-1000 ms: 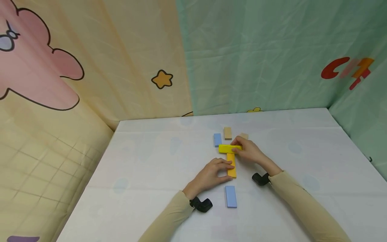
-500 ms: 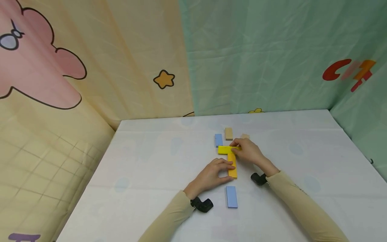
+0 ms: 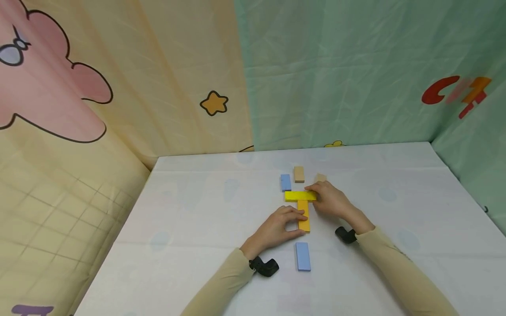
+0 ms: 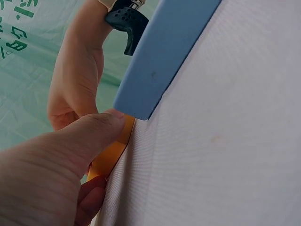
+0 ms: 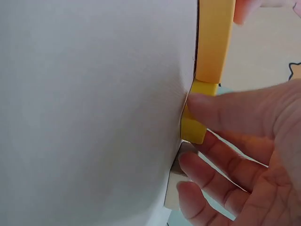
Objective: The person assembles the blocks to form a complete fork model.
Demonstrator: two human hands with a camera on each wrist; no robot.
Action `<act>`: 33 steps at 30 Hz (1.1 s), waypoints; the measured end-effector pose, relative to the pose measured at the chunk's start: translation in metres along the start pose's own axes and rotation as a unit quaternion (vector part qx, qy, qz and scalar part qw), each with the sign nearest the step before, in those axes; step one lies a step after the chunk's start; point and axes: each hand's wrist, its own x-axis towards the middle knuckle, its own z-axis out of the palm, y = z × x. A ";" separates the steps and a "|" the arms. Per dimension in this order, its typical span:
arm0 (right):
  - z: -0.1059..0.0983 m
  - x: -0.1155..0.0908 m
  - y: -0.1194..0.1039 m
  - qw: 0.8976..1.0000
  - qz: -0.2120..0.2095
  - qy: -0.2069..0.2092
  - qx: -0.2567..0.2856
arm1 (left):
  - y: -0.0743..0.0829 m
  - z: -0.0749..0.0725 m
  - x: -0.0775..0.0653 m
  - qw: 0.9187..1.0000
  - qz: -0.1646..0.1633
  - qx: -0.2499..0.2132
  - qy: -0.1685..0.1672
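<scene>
An orange block [image 3: 303, 224] lies lengthwise on the table, with a yellow block [image 3: 294, 196] crosswise against its far end, so the pair looks like a T. My left hand [image 3: 274, 228] holds the orange block, thumb at the near end and fingers over the left side and top. At the yellow block's right end is my right hand [image 3: 332, 201]. In the right wrist view its thumb [image 5: 225, 110] presses the yellow block's near face, and the index finger reaches behind. The other fingers hang free beside pale wooden blocks.
A blue block [image 3: 303, 256] lies nearer than the orange one. Beyond the yellow block are a second blue block [image 3: 285, 182], a wooden block [image 3: 299, 174] and another wooden block [image 3: 320, 177], partly covered by my right hand. Printed curtains [image 3: 336, 79] hang behind the white table [image 3: 197, 197].
My right hand has slid rightward along the yellow block, uncovering more of its top. The yellow block sits slightly nearer and flush with the orange one. My left hand has stayed in place.
</scene>
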 end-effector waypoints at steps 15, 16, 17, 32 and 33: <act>0.000 -0.002 0.004 0.999 -0.006 0.010 -0.048 | -0.001 0.000 0.001 1.000 -0.009 -0.011 -0.008; 0.000 -0.002 0.004 0.999 -0.007 0.010 -0.047 | -0.001 0.000 0.001 1.000 -0.008 -0.011 -0.008; 0.000 -0.002 0.004 0.999 -0.007 0.010 -0.047 | -0.001 0.000 0.001 1.000 -0.008 -0.011 -0.009; 0.001 -0.003 0.004 0.999 -0.006 0.011 -0.036 | -0.001 0.001 0.001 1.000 -0.005 -0.016 -0.003; 0.001 -0.004 0.004 0.999 -0.006 0.010 -0.036 | -0.001 0.001 0.001 1.000 -0.006 -0.016 -0.003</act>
